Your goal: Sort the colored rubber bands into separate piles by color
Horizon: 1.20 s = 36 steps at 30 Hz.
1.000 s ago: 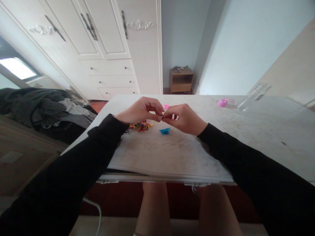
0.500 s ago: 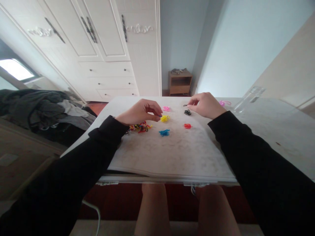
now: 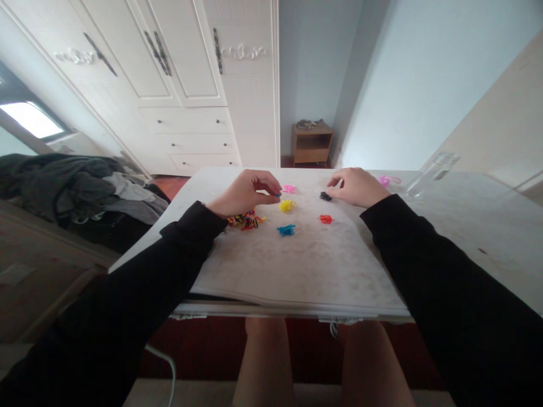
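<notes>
I see the left hand (image 3: 246,193) pinching a small blue bit (image 3: 278,195), mixed pile (image 3: 248,219) partly hidden by its wrist. Right hand (image 3: 356,187) has fingertips at black pile (image 3: 325,196); can't tell if gripping. Far edge (image 3: 305,168) near both. Widest room I have: blue pile (image 3: 286,230) to near edge (image 3: 292,310).

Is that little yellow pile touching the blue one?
Apart. The head view shows it plainly: a strip of pale tabletop separates the yellow pile from the blue pile, which lies nearer the person.
</notes>
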Motion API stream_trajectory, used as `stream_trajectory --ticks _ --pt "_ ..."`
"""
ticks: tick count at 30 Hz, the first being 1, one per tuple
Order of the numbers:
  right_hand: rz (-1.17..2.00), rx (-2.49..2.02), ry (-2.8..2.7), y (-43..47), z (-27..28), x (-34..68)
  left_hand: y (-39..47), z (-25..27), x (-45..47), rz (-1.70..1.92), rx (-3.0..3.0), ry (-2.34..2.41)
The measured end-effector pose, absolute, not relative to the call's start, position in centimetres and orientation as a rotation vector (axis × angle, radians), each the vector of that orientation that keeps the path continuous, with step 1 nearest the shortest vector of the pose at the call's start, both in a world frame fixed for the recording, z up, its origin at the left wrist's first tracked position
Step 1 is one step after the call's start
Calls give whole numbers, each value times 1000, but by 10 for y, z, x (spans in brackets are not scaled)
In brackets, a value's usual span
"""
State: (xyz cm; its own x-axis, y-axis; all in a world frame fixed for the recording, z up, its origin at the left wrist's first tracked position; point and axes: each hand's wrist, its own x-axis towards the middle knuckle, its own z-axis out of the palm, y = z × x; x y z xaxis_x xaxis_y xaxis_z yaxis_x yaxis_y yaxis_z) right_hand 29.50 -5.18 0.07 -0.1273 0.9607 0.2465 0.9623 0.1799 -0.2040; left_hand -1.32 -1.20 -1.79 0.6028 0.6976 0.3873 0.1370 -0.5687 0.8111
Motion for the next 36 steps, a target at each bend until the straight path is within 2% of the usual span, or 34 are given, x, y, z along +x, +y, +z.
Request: stream_trajectory --ticks 21,31,36 --pt "-30 -1799 -2196 -57 2 280 -20 -33 10 896 2387 656" --pt "-40 -1772 -2206 -56 0 280 -21 -26 7 973 2340 667" --pt "-30 -1767 -2212 -57 -1 280 -22 -22 2 898 2296 671"
